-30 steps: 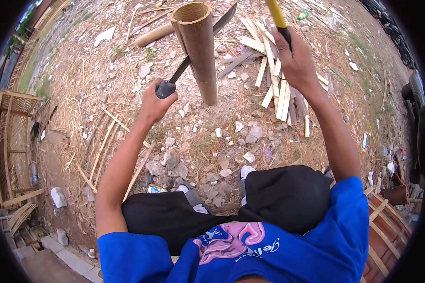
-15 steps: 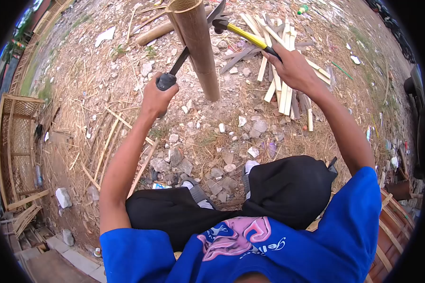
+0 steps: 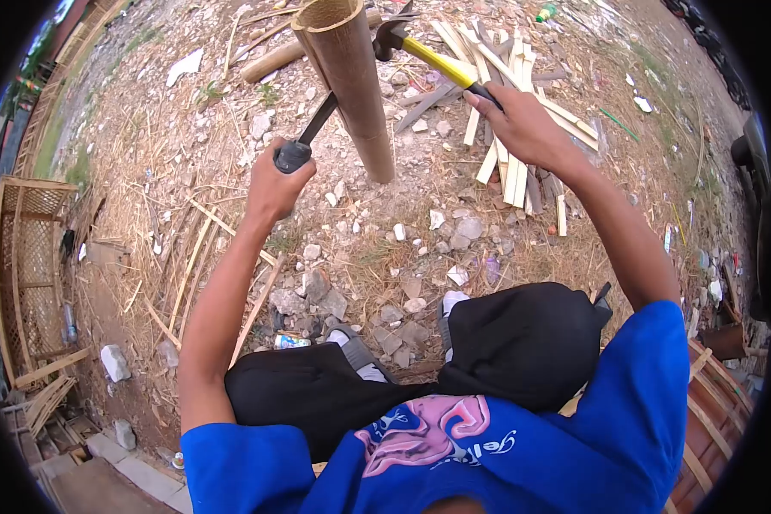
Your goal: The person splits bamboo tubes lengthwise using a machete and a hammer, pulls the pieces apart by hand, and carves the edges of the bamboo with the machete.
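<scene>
My left hand point(image 3: 278, 178) is closed around the black handle of a machete point(image 3: 318, 120). Its dark blade meets the left side of an upright bamboo pole point(image 3: 351, 90) and passes out of sight there; what looks like its tip shows beyond the pole, behind the hammer head. The pole is hollow at the top and its foot rests on the ground. In my right hand point(image 3: 522, 128) is a claw hammer point(image 3: 437, 62) with a yellow and black handle. The hammer head hangs just right of the pole, close to the blade's far end.
Split wooden strips point(image 3: 514, 171) lie in a pile right of the pole. Behind it lies another bamboo length point(image 3: 274, 62). Stones point(image 3: 317, 295) and loose slats point(image 3: 199, 248) are scattered near my feet. A woven lattice frame point(image 3: 38, 265) stands at the left.
The hammer head has shifted slightly left and up, nearer the pole and blade. My left hand keeps its grip on the machete. The whole view has moved a little.
</scene>
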